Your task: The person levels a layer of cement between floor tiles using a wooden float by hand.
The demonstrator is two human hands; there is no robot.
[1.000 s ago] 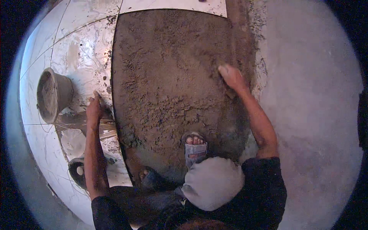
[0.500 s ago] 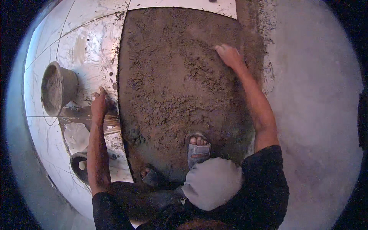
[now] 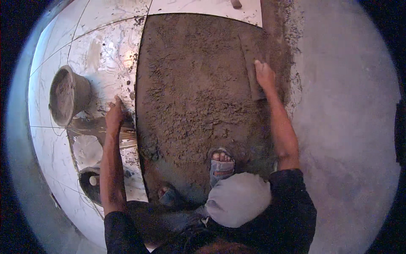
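A bed of wet brown mortar [image 3: 190,67] fills the floor in front of me, smoother at the far end and lumpier near my feet. My right hand [image 3: 265,75] is closed on a long, flat, mortar-coated float [image 3: 250,70], which lies against the bed's right side. Its grip is hidden under my fingers. On the left, my left hand [image 3: 114,113] leans on the white tiles [image 3: 114,67] beside the bed, fingers partly stretched out and holding nothing that I can see. A grey bucket [image 3: 82,95] of mortar stands just left of that hand.
A smaller dark bucket [image 3: 86,188] with a pale round-ended object sits by my left forearm, near a whitish crumpled piece [image 3: 87,151]. A small dark block [image 3: 236,4] rests on the far tile. My sandalled foot [image 3: 221,163] is at the bed's near end; grey floor [image 3: 342,106] lies right.
My right hand has come nearer to me and a little right, and the float's flat face now shows. My left hand stays on the tiles while the view shifts slightly.
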